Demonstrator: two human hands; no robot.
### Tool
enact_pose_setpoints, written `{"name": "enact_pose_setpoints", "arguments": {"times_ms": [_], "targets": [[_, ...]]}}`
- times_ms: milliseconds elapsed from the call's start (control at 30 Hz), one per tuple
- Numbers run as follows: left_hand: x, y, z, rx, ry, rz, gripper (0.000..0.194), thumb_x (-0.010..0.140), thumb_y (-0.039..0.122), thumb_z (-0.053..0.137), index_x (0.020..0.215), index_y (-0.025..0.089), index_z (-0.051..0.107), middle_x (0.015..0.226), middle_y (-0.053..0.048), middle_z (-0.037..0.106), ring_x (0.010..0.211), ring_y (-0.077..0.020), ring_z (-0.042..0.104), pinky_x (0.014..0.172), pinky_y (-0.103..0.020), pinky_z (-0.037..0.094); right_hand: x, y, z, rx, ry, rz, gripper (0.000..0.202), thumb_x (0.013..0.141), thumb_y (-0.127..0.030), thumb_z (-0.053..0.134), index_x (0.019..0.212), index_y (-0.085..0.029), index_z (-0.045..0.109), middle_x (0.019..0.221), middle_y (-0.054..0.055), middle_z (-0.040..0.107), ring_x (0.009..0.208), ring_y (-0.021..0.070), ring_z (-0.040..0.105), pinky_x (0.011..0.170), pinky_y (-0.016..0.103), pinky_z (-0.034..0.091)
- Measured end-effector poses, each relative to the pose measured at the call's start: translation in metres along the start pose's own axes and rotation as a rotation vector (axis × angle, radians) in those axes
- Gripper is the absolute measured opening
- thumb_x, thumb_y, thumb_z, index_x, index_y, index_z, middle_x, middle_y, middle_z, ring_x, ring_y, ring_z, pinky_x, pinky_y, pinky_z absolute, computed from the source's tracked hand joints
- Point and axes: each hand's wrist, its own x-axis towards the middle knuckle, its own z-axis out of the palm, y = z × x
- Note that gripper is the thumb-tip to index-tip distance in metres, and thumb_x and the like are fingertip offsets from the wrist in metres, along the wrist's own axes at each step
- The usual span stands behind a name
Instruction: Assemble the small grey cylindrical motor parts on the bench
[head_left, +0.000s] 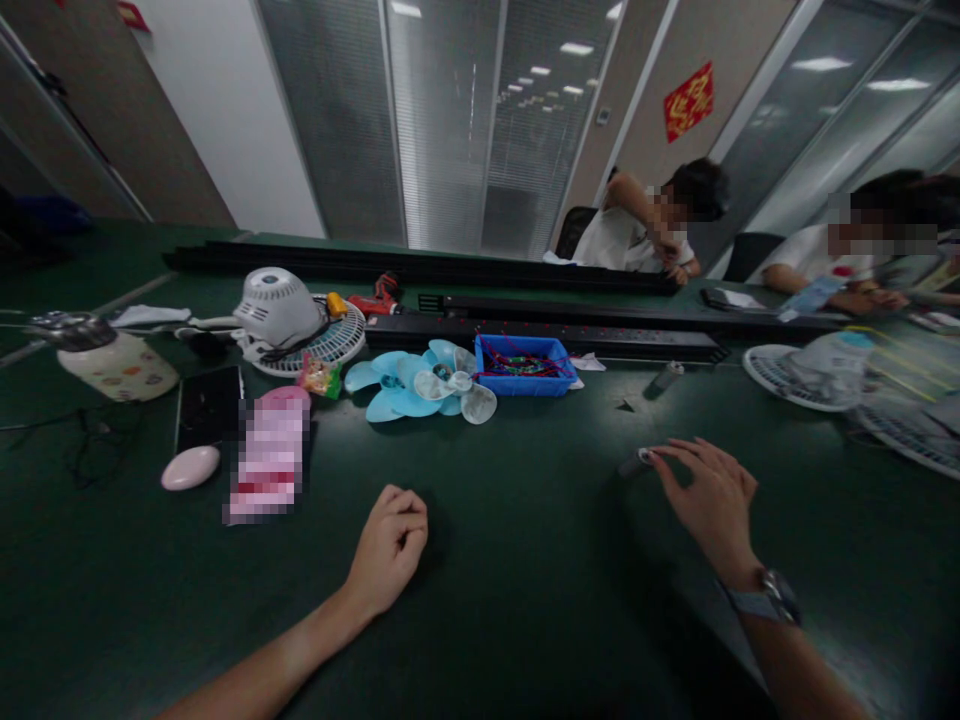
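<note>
My right hand [709, 500], with a watch on its wrist, pinches the top end of a small grey cylinder [634, 463] between thumb and fingertips, low over the green table [517, 560]. Left of centre, my left hand [391, 540] rests on the table with its fingers curled in; nothing shows in it. A second small cylinder [667, 377] lies farther back on the right. Light blue fan blades [405, 390] are stacked beside a blue bin [525, 384] that holds wires.
A white fan body [276, 305], red drill [379, 297], bottle [120, 365], dark tablet [210, 405], pink pouch [274, 450] and pink oval [190, 468] are at left. Long black rails [570, 335] cross the back. Fan parts [814, 370] are at right; people sit behind.
</note>
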Motion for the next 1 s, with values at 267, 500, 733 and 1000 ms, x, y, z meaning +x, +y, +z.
{"name": "enact_pose_setpoints", "arguments": {"times_ms": [267, 500, 733, 1000], "targets": [[-0.001, -0.002, 0.001, 0.036, -0.023, -0.007, 0.031, 0.083, 0.017, 0.042, 0.053, 0.017, 0.047, 0.073, -0.005, 0.058, 0.080, -0.0206, 0.047, 0.073, -0.036, 0.039, -0.005, 0.000, 0.005, 0.311, -0.163, 0.134, 0.065, 0.079, -0.066, 0.059, 0.126, -0.021, 0.060, 0.117, 0.012, 0.069, 0.108, 0.0307, 0.064, 0.095, 0.047, 0.048], [0.000, 0.000, 0.001, 0.033, -0.026, -0.016, 0.031, 0.084, 0.017, 0.042, 0.054, 0.017, 0.048, 0.073, -0.005, 0.058, 0.079, -0.0201, 0.047, 0.074, -0.035, 0.038, -0.010, 0.003, 0.024, 0.767, -0.272, 0.452, 0.062, 0.060, -0.065, 0.075, 0.099, -0.018, 0.068, 0.098, 0.013, 0.075, 0.090, 0.0295, 0.071, 0.083, 0.043, 0.058], [-0.001, 0.001, 0.001, 0.029, -0.011, -0.029, 0.030, 0.083, 0.016, 0.043, 0.053, 0.017, 0.048, 0.073, -0.005, 0.058, 0.080, -0.0202, 0.048, 0.074, -0.035, 0.039, -0.005, -0.002, 0.016, 0.704, -0.280, 0.528, 0.059, 0.054, -0.061, 0.079, 0.093, -0.017, 0.071, 0.091, 0.012, 0.075, 0.087, 0.0314, 0.071, 0.080, 0.044, 0.057], [-0.001, 0.001, 0.002, 0.023, 0.000, -0.026, 0.031, 0.082, 0.016, 0.042, 0.052, 0.017, 0.049, 0.073, -0.005, 0.058, 0.080, -0.0206, 0.049, 0.074, -0.036, 0.039, 0.002, -0.114, -0.016, 0.898, -0.487, 0.093, 0.036, 0.073, -0.049, 0.075, 0.094, -0.020, 0.069, 0.097, 0.008, 0.074, 0.091, 0.0246, 0.069, 0.085, 0.040, 0.054]]}}
